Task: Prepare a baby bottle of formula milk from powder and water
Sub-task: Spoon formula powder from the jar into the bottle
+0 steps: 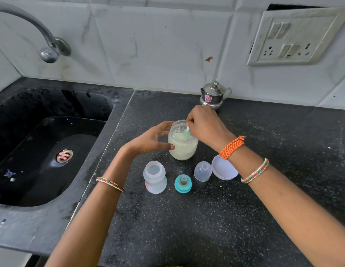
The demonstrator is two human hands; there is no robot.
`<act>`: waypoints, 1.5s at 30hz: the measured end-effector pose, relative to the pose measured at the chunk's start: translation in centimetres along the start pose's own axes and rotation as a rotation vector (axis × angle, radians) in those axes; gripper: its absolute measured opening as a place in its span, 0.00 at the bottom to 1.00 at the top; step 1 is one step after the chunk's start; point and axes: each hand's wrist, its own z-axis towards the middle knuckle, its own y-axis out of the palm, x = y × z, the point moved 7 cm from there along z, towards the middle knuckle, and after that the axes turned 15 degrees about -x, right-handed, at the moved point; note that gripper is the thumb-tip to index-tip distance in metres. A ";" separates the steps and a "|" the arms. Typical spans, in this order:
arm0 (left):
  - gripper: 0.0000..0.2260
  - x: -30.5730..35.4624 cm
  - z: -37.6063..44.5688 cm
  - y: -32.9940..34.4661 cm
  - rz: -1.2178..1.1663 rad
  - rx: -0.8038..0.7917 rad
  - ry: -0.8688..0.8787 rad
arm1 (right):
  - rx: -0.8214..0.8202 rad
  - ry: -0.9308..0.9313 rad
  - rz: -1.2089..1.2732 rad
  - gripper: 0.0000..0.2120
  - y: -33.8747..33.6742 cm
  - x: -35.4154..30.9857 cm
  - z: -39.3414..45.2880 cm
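Note:
An open clear jar point(184, 149) of pale formula powder stands mid-counter. My left hand point(154, 139) grips its left side, fingers curled round it. Over the jar's mouth, my right hand point(204, 124) pinches the handle of a pale green scoop point(187, 132), whose bowl dips into the jar. In front stand an open, empty baby bottle point(154, 177), a teal ring with its teat point(183, 183), a clear dome cap point(202, 171) and the jar's white lid point(223, 170), lying upside down under my right wrist.
A small lidded steel pot point(214, 95) stands by the tiled wall behind the jar. A black sink point(46, 151) with a curved tap point(48, 51) lies to the left. A switch-and-socket plate point(295, 37) hangs on the wall at upper right. The black counter point(273, 132) runs right.

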 end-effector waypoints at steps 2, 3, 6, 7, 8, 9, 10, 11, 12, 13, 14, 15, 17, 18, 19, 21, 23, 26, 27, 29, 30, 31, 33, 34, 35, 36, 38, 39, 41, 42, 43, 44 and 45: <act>0.31 -0.1 0.0 0.1 -0.007 0.008 0.002 | 0.052 -0.006 0.011 0.08 -0.1 0.0 -0.2; 0.31 -0.2 0.0 0.1 -0.013 0.017 0.003 | 0.081 -0.010 0.021 0.09 -0.1 0.0 -0.3; 0.29 -0.2 0.0 0.1 -0.022 0.053 0.013 | 0.147 0.001 0.054 0.11 0.0 0.0 -0.7; 0.29 -0.2 0.0 0.1 -0.021 0.062 0.015 | 0.164 0.014 0.059 0.09 0.0 0.1 -0.8; 0.29 -0.3 0.0 0.1 -0.020 0.071 0.015 | 0.178 0.027 0.059 0.07 0.0 0.3 -0.9; 0.29 -0.3 0.0 0.1 -0.016 0.080 0.017 | 0.190 0.036 0.060 0.07 0.1 0.4 -1.0; 0.29 -0.3 0.1 0.0 -0.014 0.087 0.020 | 0.197 0.040 0.069 0.06 0.1 0.5 -1.0; 0.29 -0.3 0.1 0.0 -0.015 0.093 0.021 | 0.199 0.038 0.088 0.07 0.2 0.6 -1.1; 0.29 -0.3 0.1 0.0 -0.017 0.098 0.019 | 0.200 0.035 0.109 0.07 0.2 0.7 -1.2; 0.29 -0.4 0.1 -0.1 -0.020 0.102 0.016 | 0.205 0.030 0.127 0.07 0.2 0.7 -1.2; 0.29 -0.4 0.2 -0.1 -0.021 0.104 0.014 | 0.214 0.028 0.136 0.07 0.2 0.7 -1.3; 0.29 -0.4 0.2 -0.1 -0.025 0.107 0.012 | 0.227 0.028 0.141 0.06 0.1 0.7 -1.5; 0.29 -0.5 0.2 -0.1 -0.036 0.109 0.016 | 0.256 0.033 0.158 0.05 -0.1 0.6 -1.7; 0.29 -0.5 0.2 -0.1 -0.041 0.109 0.019 | 0.265 0.038 0.173 0.04 -0.1 0.6 -1.8; 0.29 -0.5 0.2 -0.1 -0.045 0.108 0.021 | 0.268 0.044 0.186 0.04 0.0 0.6 -1.9; 0.28 -0.5 0.2 0.0 -0.053 0.109 0.024 | 0.265 0.051 0.192 0.04 0.3 0.4 -1.9; 0.29 -0.6 0.1 0.0 -0.059 0.113 0.024 | 0.261 0.051 0.192 0.04 0.7 0.1 -1.8; 0.28 -0.7 0.1 0.0 -0.073 0.118 0.027 | 0.244 0.071 0.222 0.03 1.2 -0.1 -1.7; 0.28 -0.7 0.1 0.1 -0.077 0.118 0.031 | 0.244 0.085 0.227 0.03 1.3 0.0 -1.6; 0.27 -0.7 0.0 0.1 -0.086 0.119 0.044 | 0.250 0.108 0.228 0.03 1.4 0.0 -1.6; 0.27 -0.8 0.1 0.1 -0.090 0.120 0.049 | 0.251 0.113 0.228 0.03 1.4 0.0 -1.5; 0.27 -0.8 0.1 0.0 -0.090 0.122 0.050 | 0.247 0.113 0.232 0.04 1.4 -0.1 -1.5; 0.26 -0.7 0.1 0.1 -0.084 0.123 0.046 | 0.231 0.105 0.260 0.04 1.5 -0.1 -1.4; 0.26 -0.6 0.1 0.1 -0.085 0.123 0.048 | 0.224 0.105 0.292 0.04 1.5 -0.1 -1.4; 0.26 -0.6 0.1 0.1 -0.091 0.125 0.053 | 0.213 0.109 0.338 0.05 1.5 0.1 -1.3; 0.25 -0.6 0.1 0.1 -0.100 0.128 0.060 | 0.201 0.119 0.390 0.05 1.5 0.4 -1.3; 0.25 -0.8 0.1 0.1 -0.110 0.133 0.069 | 0.170 0.147 0.488 0.05 1.5 1.0 -1.2; 0.25 -0.8 0.1 0.1 -0.111 0.133 0.070 | 0.156 0.163 0.535 0.05 1.5 1.3 -1.2; 0.25 -0.9 0.1 0.1 -0.107 0.129 0.067 | 0.145 0.187 0.631 0.08 1.3 2.0 -1.5; 0.26 -0.9 0.1 0.1 -0.102 0.127 0.066 | 0.147 0.194 0.682 0.08 1.2 2.4 -1.6; 0.26 -1.0 0.1 0.1 -0.097 0.126 0.063 | 0.151 0.202 0.739 0.08 1.2 2.8 -1.8; 0.26 -1.0 0.1 0.1 -0.092 0.126 0.061 | 0.156 0.211 0.797 0.07 1.2 3.3 -1.9; 0.26 -1.0 0.1 0.1 -0.088 0.127 0.059 | 0.162 0.223 0.848 0.06 1.3 3.8 -2.1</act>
